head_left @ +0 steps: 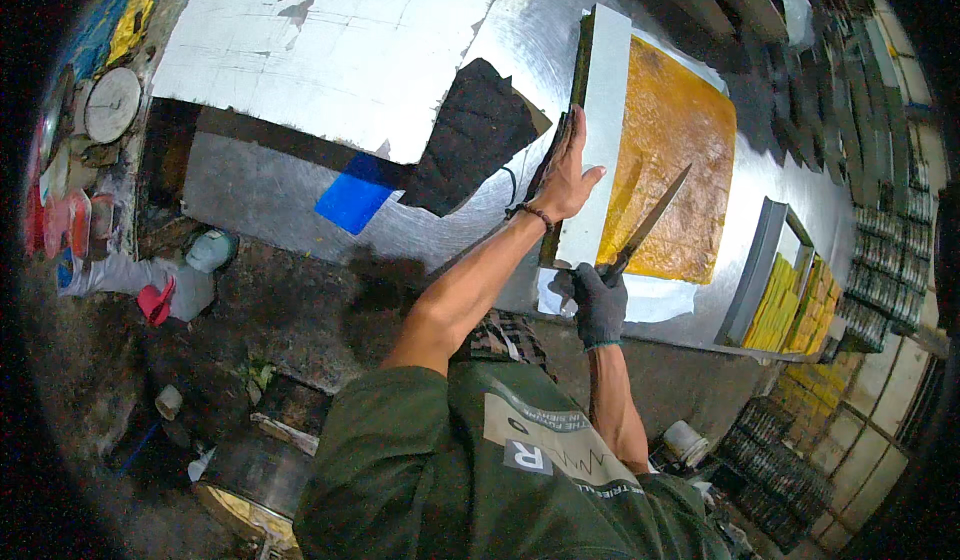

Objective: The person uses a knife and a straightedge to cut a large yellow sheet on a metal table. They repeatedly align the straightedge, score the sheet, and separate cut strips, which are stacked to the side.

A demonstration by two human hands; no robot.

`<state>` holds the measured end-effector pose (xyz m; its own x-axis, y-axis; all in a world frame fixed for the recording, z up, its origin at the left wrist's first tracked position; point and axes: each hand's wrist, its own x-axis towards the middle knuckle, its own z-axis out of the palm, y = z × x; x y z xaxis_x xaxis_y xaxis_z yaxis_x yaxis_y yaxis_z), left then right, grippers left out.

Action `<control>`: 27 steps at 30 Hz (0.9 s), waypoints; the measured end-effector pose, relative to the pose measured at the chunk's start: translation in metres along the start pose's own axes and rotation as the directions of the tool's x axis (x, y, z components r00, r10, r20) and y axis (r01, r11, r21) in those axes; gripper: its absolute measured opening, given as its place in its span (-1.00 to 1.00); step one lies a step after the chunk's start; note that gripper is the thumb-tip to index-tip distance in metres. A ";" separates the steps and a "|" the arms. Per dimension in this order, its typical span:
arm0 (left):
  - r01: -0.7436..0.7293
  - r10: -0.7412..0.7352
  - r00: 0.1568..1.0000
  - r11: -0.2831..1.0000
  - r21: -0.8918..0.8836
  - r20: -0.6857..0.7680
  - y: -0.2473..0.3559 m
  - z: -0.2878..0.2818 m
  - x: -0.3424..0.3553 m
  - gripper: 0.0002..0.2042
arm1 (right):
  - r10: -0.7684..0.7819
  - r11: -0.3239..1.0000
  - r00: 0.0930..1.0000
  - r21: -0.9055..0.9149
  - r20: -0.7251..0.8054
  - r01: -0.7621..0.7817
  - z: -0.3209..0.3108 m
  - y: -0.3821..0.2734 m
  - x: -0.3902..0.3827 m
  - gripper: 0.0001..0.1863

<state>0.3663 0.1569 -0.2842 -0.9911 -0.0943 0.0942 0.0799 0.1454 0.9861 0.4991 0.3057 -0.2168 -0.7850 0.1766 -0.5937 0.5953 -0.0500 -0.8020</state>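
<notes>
A golden-brown flat slab [677, 125] lies over a white sheet [660, 298] on the metal table. Along its left edge runs a long pale straight bar [606, 80]. My left hand [565, 182], bare with a dark bracelet at the wrist, presses against the bar's left side, its fingers stretched out and thumb apart. My right hand [601, 305], in a dark grey glove, is closed round the handle of a knife [657, 216]. The knife's long blade points away and to the right above the slab. The gloved thumb is close to the bar's near end.
A frame [757, 272] holding several yellow-green strips stands at the table's right edge. Left of the bar lie a crumpled black cloth [478, 140], a blue sheet [355, 195] and a large white board [330, 50]. Stacked metal trays [890, 260] line the right side.
</notes>
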 end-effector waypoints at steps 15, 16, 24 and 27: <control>-0.014 0.014 1.000 1.000 -0.010 0.003 -0.002 0.000 -0.001 -0.03 | 0.041 0.998 0.998 -0.039 0.044 -0.039 -0.004 -0.002 0.004 -0.84; -0.003 0.003 1.000 1.000 0.002 0.005 -0.001 0.000 -0.001 -0.03 | 0.032 0.999 0.997 -0.028 0.065 -0.031 -0.004 -0.003 0.003 -0.84; -0.040 0.040 0.999 0.999 0.005 -0.032 -0.004 0.005 -0.001 -0.03 | 0.022 0.998 0.999 -0.065 0.037 -0.019 -0.002 -0.002 0.006 -0.83; 0.041 -0.040 0.999 0.998 0.052 -0.029 0.000 0.003 -0.001 0.00 | 0.064 0.998 0.998 -0.029 0.011 -0.064 -0.002 -0.005 0.000 -0.84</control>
<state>0.3665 0.1603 -0.2846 -0.9899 -0.1286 0.0591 0.0336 0.1920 0.9808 0.4963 0.3078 -0.2128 -0.7470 0.1619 -0.6448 0.6489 -0.0330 -0.7601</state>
